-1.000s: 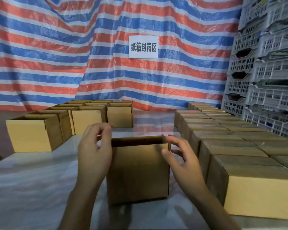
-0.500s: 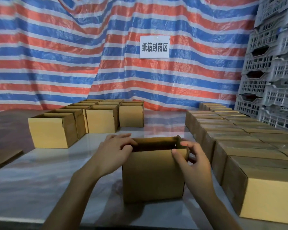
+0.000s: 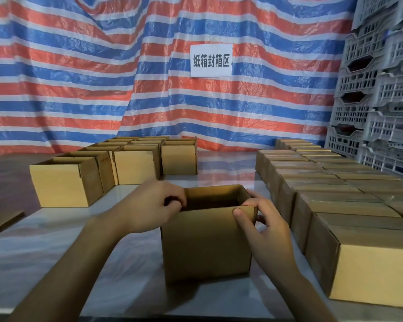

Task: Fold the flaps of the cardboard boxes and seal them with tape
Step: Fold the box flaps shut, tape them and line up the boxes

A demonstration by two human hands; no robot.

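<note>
Box [image 3: 207, 242] upright in the middle of the table [image 3: 56, 252], close to the body, mouth open and facing up. Dark inside, nothing to make out in there. Placed right between the two hands, so no reaching needed.

Left hand [image 3: 149, 205] at the top left corner, fingers curled over the rim and dipping into the mouth, holding that edge. Right hand [image 3: 265, 219] at the top right corner, thumb [image 3: 241, 217] pressed flat on the front wall, other fingers wrapped round the right side, pinching the corner. Both just as near to the box, one on each side.

Flaps [image 3: 209, 217] most likely standing straight up as the top part of the walls; fold lines too hard to see. Probably an inward fold next: left side pushed to the right, right side pushed to the left, meeting over the mouth. Front and back edges running left to right, across the body, so likely folded after that, one away and one toward.

No tape anywhere in view, so sealing looks a way off.

More open boxes [image 3: 65, 184] farther back on the left, well apart from the hands. Closed boxes [image 3: 358, 252] in rows on the right, the nearest just beside the right hand. Easy to bump with that arm, maybe.
</note>
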